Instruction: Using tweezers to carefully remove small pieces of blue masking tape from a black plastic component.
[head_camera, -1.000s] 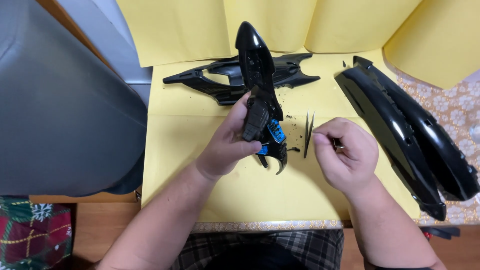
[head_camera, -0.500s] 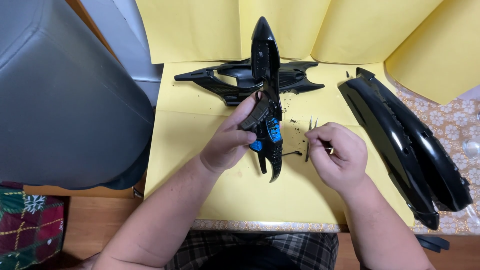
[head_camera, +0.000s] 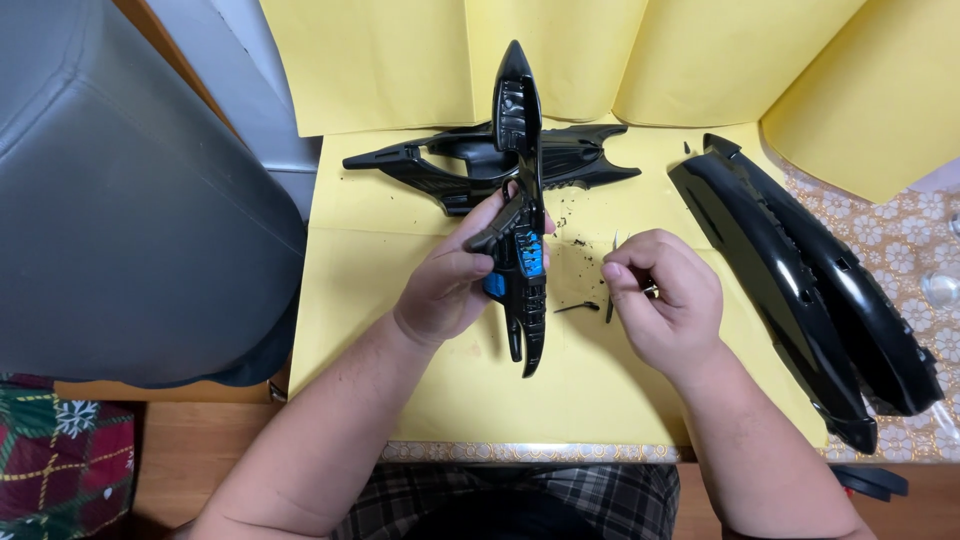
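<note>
My left hand (head_camera: 455, 285) grips a long, narrow black plastic part with blue patches (head_camera: 524, 230), held upright on edge over the yellow paper sheet (head_camera: 400, 370). My right hand (head_camera: 665, 300) is just to its right, fingers curled around a thin metal tool (head_camera: 612, 272) whose tip points up. A small dark sliver (head_camera: 577, 307) lies on the paper between the hands. Dark crumbs are scattered around it.
A flat black winged plastic piece (head_camera: 440, 165) lies behind the held part. Two long glossy black panels (head_camera: 800, 280) lie at the right. A grey cushioned seat (head_camera: 120, 200) fills the left. Yellow sheets (head_camera: 720, 60) stand at the back.
The held part has stayed in my left hand, tipped slightly more upright. My right hand has drawn a little closer to it with the tool.
</note>
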